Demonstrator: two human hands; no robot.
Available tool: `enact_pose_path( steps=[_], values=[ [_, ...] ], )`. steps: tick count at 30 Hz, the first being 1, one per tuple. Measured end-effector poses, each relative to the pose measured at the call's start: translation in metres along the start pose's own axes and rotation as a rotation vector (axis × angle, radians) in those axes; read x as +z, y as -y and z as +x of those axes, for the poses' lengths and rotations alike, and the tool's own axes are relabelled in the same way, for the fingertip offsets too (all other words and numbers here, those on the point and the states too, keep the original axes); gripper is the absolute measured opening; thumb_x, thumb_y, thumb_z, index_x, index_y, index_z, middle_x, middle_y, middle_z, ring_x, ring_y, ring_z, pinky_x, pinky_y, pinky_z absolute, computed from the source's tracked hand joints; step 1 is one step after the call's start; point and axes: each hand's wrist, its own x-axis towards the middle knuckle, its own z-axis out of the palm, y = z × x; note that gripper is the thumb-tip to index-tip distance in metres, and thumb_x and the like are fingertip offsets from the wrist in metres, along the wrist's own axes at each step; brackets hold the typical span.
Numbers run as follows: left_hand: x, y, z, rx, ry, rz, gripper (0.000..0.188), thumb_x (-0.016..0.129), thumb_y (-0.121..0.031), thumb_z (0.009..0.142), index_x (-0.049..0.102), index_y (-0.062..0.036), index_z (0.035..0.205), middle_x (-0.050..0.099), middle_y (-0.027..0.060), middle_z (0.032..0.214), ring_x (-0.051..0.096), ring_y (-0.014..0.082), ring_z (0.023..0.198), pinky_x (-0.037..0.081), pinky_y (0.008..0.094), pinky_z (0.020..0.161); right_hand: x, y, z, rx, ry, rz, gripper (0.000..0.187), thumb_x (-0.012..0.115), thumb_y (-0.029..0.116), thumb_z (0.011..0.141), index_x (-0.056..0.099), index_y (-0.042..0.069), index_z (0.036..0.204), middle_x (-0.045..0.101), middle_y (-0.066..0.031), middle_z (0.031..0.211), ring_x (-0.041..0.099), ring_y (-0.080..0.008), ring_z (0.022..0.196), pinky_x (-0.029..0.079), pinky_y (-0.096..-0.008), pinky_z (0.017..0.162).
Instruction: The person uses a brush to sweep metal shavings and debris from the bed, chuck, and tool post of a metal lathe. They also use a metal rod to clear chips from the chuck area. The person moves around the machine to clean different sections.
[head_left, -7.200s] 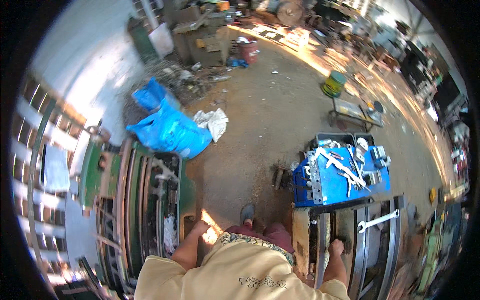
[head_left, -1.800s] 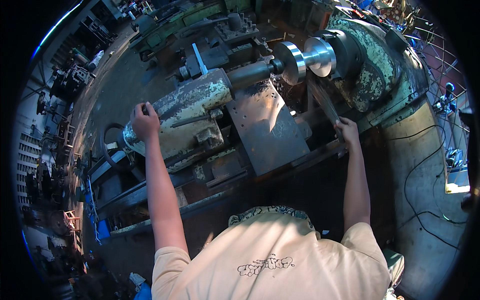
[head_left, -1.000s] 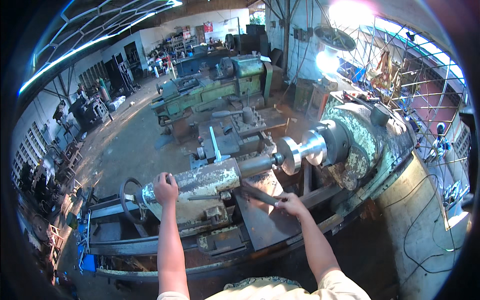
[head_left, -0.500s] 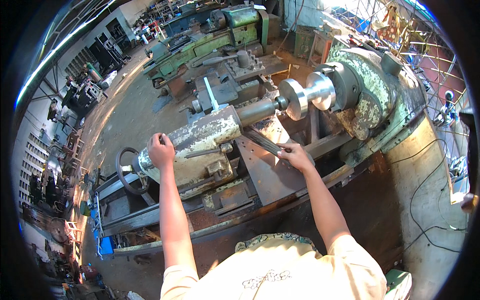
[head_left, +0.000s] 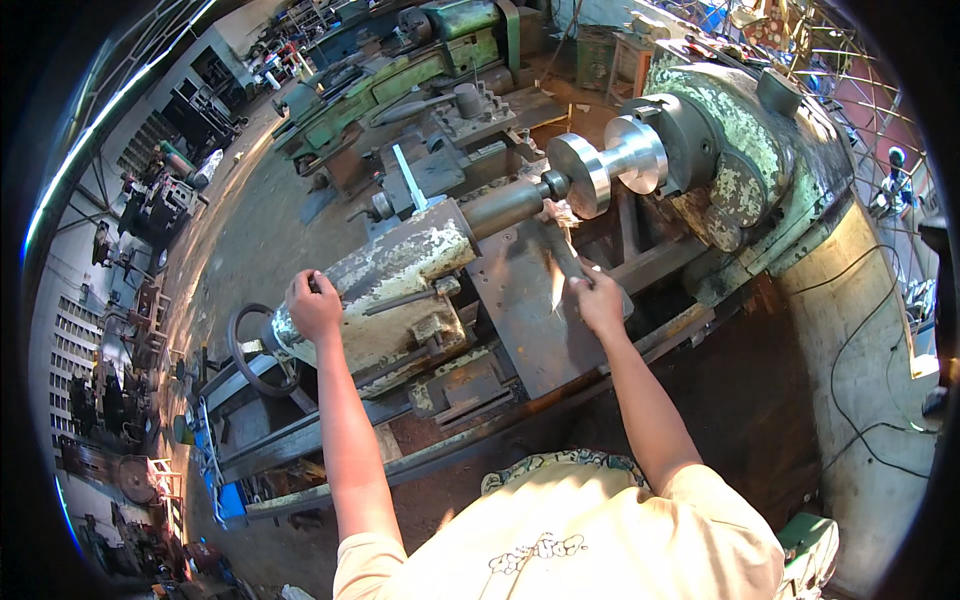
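My left hand [head_left: 315,304] rests with curled fingers at the rear of the lathe's worn, cream-painted tailstock [head_left: 400,262], beside the handwheel [head_left: 246,345]. Whatever lies under those fingers is hidden. My right hand [head_left: 598,300] is closed round the near end of a dark, elongated bar-like tool [head_left: 566,252]; its exact kind is unclear. The tool points away from me, its far end below the workpiece, above the flat metal plate [head_left: 520,330]. A shiny spool-shaped metal workpiece [head_left: 578,175] sits between the tailstock centre [head_left: 553,184] and the chuck [head_left: 680,145].
The green, paint-chipped headstock [head_left: 760,150] stands at the right. Behind the tailstock are the carriage and tool post [head_left: 468,100], and a light-coloured bar [head_left: 408,178] stands upright. Another green lathe [head_left: 440,70] is farther back. Cables [head_left: 850,400] trail at the right.
My right hand has swung the dark tool from pointing left to pointing away, toward the underside of the workpiece. My left hand stays on the tailstock. The whole view has shifted slightly.
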Motion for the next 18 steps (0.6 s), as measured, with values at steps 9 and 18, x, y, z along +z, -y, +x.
enact_pose_path(
  steps=[9,18],
  values=[
    [0.000,-0.003,0.000,-0.007,0.004,0.010,0.014,0.062,-0.019,0.091,0.068,-0.0067,0.093,0.070,0.0113,0.093,0.065,0.0342,0.091,0.051,0.0466,0.078,-0.019,0.008,-0.050,0.101,0.017,0.324,0.043,0.070,0.014,0.093,0.064,0.003,0.135,0.072,-0.0079,0.084,0.066,-0.0130,0.064,0.052,-0.0288,0.055],
    [-0.001,0.000,0.001,0.012,0.008,-0.006,0.014,0.062,-0.019,0.091,0.069,-0.0068,0.094,0.070,0.0117,0.093,0.065,0.0340,0.091,0.052,0.0463,0.079,0.028,0.030,-0.020,-0.153,0.311,-0.085,0.042,0.073,0.022,0.088,0.069,0.005,0.126,0.073,-0.0212,0.098,0.071,-0.0340,0.090,0.054,-0.0399,0.082]
  ],
)
